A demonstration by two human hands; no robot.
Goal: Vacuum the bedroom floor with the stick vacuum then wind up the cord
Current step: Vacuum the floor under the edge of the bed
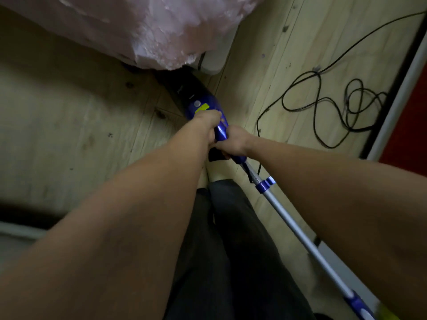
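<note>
Vacuuming was underway: both hands, left hand [209, 122] and right hand [233, 140], gripped the stick vacuum [203, 107], nozzle apparently under the pink bedding [161, 31] at twelve o'clock; the cord [323, 100] at two o'clock awaited winding.

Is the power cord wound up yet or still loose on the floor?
Loose: the black power cord sprawls in untidy loops across the wooden floor.

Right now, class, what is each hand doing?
Left hand: fingers curled round the blue vacuum body.
Right hand: grips the same vacuum body, nearer the silver tube.
</note>
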